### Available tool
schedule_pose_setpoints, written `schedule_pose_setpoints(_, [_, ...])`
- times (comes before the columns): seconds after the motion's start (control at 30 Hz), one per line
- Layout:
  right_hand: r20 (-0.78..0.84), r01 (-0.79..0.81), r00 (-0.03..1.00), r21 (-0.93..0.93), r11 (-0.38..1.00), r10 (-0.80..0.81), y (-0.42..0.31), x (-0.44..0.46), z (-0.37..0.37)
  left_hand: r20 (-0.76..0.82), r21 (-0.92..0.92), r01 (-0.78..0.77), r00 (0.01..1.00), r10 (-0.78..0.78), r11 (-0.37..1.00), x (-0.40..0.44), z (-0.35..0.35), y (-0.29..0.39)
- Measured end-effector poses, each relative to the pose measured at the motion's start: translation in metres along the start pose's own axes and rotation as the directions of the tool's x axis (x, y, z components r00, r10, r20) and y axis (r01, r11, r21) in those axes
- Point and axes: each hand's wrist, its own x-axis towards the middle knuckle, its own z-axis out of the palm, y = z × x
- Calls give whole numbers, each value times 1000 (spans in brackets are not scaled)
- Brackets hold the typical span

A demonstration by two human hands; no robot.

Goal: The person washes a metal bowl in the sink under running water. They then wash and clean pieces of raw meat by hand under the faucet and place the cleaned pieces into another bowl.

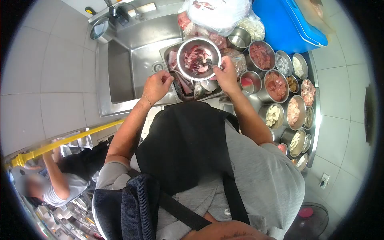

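Observation:
My right hand [227, 75] grips the near right rim of a round metal bowl [185, 69], thumb over the edge. Red and dark pieces of fish offal or meat [198, 59] lie inside the bowl. To the left of it, apart from the rim, my left hand [158, 85] is closed with thumb and fingertips pinched together; whether anything is between them I cannot make out. Under the bowl is a rectangular metal tray [165, 51] holding pieces of fish; a fish head [198, 90] shows at its near side. The bowl hides the tray's middle.
A steel sink [144, 60] with a faucet [120, 11] lies left of the tray. Several metal bowls of meat [276, 87] and other food crowd the right counter. Plastic bags [218, 16] and a blue cooler [286, 24] stand behind. Another person [66, 186] is at lower left, beyond a yellow pipe [72, 139].

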Motion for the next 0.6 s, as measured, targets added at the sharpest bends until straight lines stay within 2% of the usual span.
schedule_pose_setpoints(0.13, [10, -45, 999, 19, 999, 45, -3, -3, 3, 20, 5, 12, 1000, -12, 1000, 0, 1, 2])
schedule_pose_setpoints(0.2, [2, -41, 999, -71, 997, 42, 5, -2, 3, 23, 0, 16, 1000, -16, 1000, 0, 3, 1])
schedule_pose_setpoints(0.3, [12, -54, 998, -9, 999, 54, 3, -5, 6, -2, -89, 5, 1000, -5, 996, 2, 8, -1])
schedule_pose_setpoints(0.33, [12, -53, 998, -10, 999, 54, 0, -7, 7, 11, -206, 48, 999, -47, 977, 4, 11, -4])
schedule_pose_setpoints(0.37, [46, -106, 994, 88, 991, 102, -4, -9, 8, 29, -320, 91, 996, -87, 943, 5, 11, -2])
schedule_pose_setpoints(0.4, [86, -161, 985, 182, 970, 147, -6, -10, 9, 28, -321, 92, 996, -87, 943, 5, 10, 1])
schedule_pose_setpoints(0.43, [87, -161, 985, 181, 970, 148, -5, -11, 11, 107, -462, 183, 983, -150, 868, 5, 9, 3])
schedule_pose_setpoints(0.47, [128, -189, 979, 266, 945, 160, -2, -11, 12, 193, -583, 275, 961, -198, 765, 4, 8, 6])
schedule_pose_setpoints(0.5, [170, -218, 971, 347, 912, 168, 0, -12, 13, 193, -585, 275, 961, -198, 763, 5, 10, 4])
schedule_pose_setpoints(0.6, [191, -266, 958, 306, 914, 215, 8, -12, 17, 176, -665, 233, 972, -154, 709, 3, 17, -1])
